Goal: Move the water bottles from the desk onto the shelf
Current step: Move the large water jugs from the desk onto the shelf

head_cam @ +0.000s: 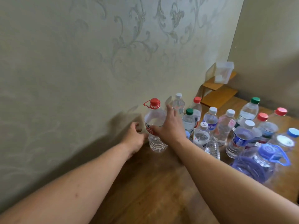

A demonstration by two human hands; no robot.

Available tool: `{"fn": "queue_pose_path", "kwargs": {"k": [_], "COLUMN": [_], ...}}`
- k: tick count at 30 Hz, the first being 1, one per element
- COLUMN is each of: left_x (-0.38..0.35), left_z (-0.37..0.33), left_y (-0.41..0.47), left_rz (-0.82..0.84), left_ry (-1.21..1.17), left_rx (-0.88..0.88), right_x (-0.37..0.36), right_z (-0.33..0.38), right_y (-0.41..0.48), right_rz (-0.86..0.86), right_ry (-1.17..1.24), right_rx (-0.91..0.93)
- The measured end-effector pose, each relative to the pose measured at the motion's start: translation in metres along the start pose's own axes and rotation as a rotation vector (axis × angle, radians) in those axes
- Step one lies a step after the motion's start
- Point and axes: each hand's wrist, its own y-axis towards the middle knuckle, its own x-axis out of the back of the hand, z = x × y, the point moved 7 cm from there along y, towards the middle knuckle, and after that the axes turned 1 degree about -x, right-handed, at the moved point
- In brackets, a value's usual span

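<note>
Now both my hands flank the large clear red-capped plastic bottle (155,126).
Right hand (169,126) spread wide against it; left hand (135,136) loosely curled beside it, holding nothing.

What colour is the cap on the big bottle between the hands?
Red, with a red carry loop; the head view shows the cap clearly.

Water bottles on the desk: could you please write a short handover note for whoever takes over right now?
Left hand: open, at the left side of the large red-capped bottle, no grip yet.
Right hand: open, fingers spread, against that bottle's right side, not closed.
Bottles: that one stands by the wall; the rest crowd the desk to its right, including a big blue-handled jug.
Shelf: in the corner, holding only a clear plastic container.
Done: no bottle on the shelf.
Left: move all bottles, probably this one first.
</note>
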Motion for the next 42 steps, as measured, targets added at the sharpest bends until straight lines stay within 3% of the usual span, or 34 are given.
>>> {"fn": "queue_pose_path", "kwargs": {"k": [6,14,18,22,28,32,38,42], "left_x": [0.007,0.017,0.042,0.068,0.097,0.151,0.298,0.385], "left_z": [-0.007,0.055,0.095,0.103,0.093,0.091,0.154,0.21], "left_y": [0.0,-0.063,-0.104,-0.134,-0.191,-0.239,-0.303,-0.348], "left_rz": [0.024,0.09,0.105,0.094,0.302,0.385,0.226,0.068], "left_ry": [0.046,0.192,0.261,0.176,-0.004,-0.102,-0.313,-0.429], "left_rx": [-0.039,-0.014,0.002,-0.031,-0.211,-0.375,-0.392,-0.337], "right_x": [-0.021,-0.029,-0.014,-0.006,-0.005,-0.018,-0.079,-0.15], "right_z": [0.01,-0.004,-0.025,-0.01,0.095,0.194,0.329,0.386], "right_y": [0.031,-0.029,-0.068,-0.115,-0.197,-0.253,-0.333,-0.374], "right_rz": [0.057,-0.016,-0.032,0.041,0.257,0.395,0.601,0.728], "right_ry": [-0.09,0.113,0.285,0.365,0.322,0.44,0.488,0.312], "right_rx": [-0.023,0.083,0.042,0.082,0.246,0.313,0.416,0.541]}}
